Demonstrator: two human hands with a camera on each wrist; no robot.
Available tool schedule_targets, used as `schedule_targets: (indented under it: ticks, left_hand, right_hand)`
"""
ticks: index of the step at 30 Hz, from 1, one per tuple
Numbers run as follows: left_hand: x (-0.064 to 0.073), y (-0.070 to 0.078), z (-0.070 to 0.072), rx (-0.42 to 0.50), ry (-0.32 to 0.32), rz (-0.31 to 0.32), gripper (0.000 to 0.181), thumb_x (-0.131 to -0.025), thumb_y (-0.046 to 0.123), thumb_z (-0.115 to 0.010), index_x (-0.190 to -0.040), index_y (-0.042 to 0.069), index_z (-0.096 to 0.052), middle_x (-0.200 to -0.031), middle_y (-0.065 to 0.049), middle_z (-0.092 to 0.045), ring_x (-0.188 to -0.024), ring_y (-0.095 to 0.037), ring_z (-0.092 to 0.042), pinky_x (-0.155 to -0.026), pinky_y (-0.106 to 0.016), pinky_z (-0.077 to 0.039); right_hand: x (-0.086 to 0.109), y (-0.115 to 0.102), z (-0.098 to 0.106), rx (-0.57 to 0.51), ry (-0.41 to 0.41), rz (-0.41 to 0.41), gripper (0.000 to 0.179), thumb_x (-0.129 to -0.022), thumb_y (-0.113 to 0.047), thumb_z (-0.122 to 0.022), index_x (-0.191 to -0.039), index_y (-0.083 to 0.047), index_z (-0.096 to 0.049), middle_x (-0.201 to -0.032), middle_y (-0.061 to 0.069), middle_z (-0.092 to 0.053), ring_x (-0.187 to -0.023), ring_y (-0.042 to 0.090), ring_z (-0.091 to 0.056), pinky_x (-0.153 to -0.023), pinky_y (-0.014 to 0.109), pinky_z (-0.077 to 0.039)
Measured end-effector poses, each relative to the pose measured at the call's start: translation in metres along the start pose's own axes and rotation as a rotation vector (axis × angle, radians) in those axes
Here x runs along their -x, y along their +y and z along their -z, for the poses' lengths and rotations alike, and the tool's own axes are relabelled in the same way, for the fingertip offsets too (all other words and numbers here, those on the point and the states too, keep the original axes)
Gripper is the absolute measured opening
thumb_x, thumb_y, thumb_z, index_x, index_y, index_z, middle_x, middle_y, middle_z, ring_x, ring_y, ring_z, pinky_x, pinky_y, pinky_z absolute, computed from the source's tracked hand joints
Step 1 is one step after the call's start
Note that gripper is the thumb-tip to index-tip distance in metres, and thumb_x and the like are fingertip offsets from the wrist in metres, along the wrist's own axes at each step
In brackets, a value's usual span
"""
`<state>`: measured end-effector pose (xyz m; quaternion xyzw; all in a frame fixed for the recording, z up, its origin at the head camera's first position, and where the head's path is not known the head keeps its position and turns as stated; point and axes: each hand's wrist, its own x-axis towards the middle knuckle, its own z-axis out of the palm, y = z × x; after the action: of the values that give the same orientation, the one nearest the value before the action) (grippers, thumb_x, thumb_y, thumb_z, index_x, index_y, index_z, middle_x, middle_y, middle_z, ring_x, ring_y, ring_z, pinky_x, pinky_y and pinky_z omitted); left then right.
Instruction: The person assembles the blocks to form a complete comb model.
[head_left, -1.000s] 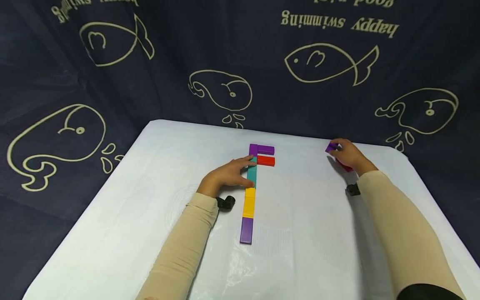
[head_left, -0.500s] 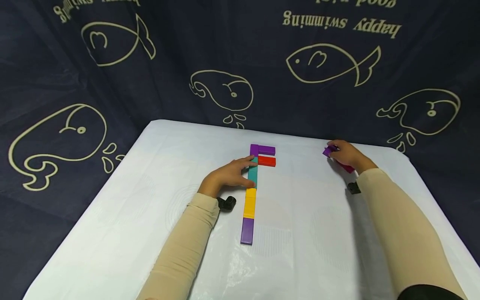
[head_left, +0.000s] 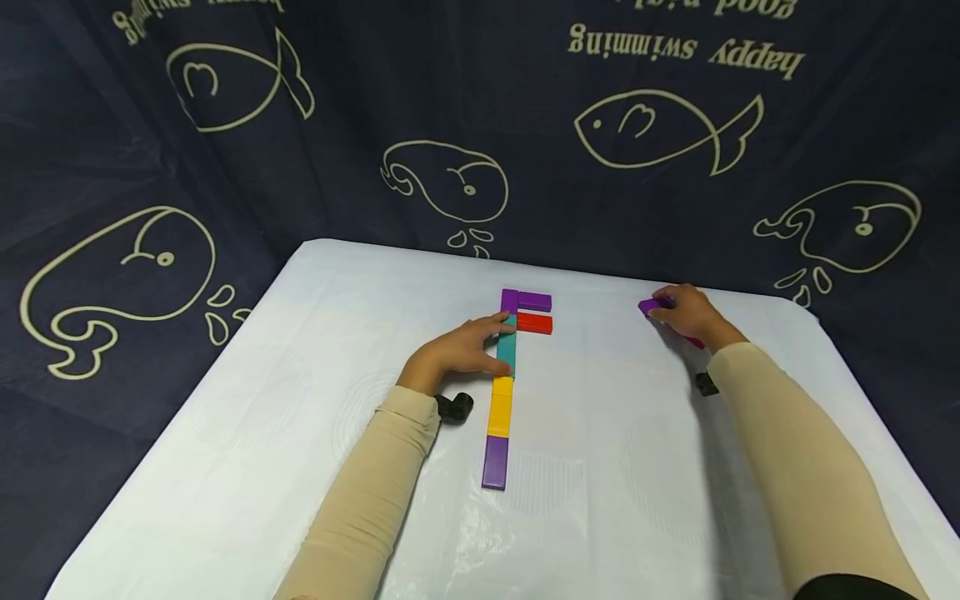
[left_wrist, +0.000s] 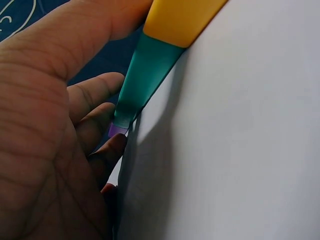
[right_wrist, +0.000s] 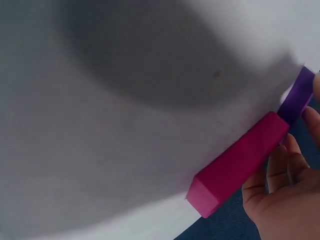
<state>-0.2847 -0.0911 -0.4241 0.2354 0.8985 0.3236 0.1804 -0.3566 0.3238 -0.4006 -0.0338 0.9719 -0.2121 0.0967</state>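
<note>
My left hand [head_left: 467, 346] lies over a teal block [head_left: 506, 354] in a lengthwise row, its fingers spread and fairly straight, touching the block's far end and the thumb near its front end. In the left wrist view the fingertips rest along the side of the teal block [left_wrist: 150, 70], beside a yellow block [left_wrist: 180, 20]. At the back right my right hand [head_left: 690, 312] pinches a purple block [head_left: 651, 307] between thumb and fingers. A pink block [right_wrist: 240, 162] lies end to end with that purple block [right_wrist: 296, 95] in the right wrist view, partly hidden by the hand in the head view.
Yellow blocks [head_left: 500, 407] and a purple block [head_left: 495, 463] continue the row toward the front. At its far end sits another purple block [head_left: 509, 300], with a sideways purple block [head_left: 535, 302] and a red block [head_left: 535, 323] jutting right. A dark fish-print cloth [head_left: 525, 217] hangs behind the white table [head_left: 360, 275].
My right hand has shifted slightly left and toward me with the purple block, which has turned to lie more in line with the pink one. The left hand stays on the teal block.
</note>
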Motion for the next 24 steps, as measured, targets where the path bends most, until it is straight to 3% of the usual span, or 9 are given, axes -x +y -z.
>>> schedule_targets:
  ticks: [7,15,24]
  left_hand:
    - [-0.0002,-0.0001,-0.0002,-0.006,0.002,-0.007,0.078,-0.081,0.039,-0.078,-0.150,0.027,-0.045,-0.165,0.008,-0.017,-0.150,-0.032,-0.015,-0.118,-0.055,-0.017]
    - [-0.0005,0.0001,0.0000,-0.005,0.002,-0.004,0.077,-0.082,0.040,-0.079,-0.150,0.027,-0.045,-0.164,0.008,-0.017,-0.150,-0.031,-0.016,-0.118,-0.055,-0.019]
    - [0.0002,0.0011,0.0001,0.005,0.002,-0.007,0.077,-0.081,0.039,-0.079,-0.150,0.027,-0.046,-0.165,0.007,-0.017,-0.150,-0.030,-0.016,-0.118,-0.055,-0.019]
  right_hand:
    - [-0.0006,0.0027,-0.0046,-0.020,0.048,0.038,0.048,-0.100,-0.022,-0.059,-0.138,0.005,-0.048,-0.143,0.033,-0.035,-0.132,0.051,-0.033,-0.111,0.066,-0.023]
    - [0.0017,0.0023,-0.0043,-0.018,0.064,0.075,0.037,-0.097,-0.003,-0.052,-0.132,0.008,-0.052,-0.138,0.034,-0.042,-0.132,0.050,-0.036,-0.112,0.064,-0.022]
    - [0.0037,-0.0054,-0.0061,-0.006,0.084,0.083,0.034,-0.098,-0.004,-0.054,-0.129,0.009,-0.052,-0.128,0.031,-0.050,-0.120,0.045,-0.043,-0.109,0.064,-0.028]
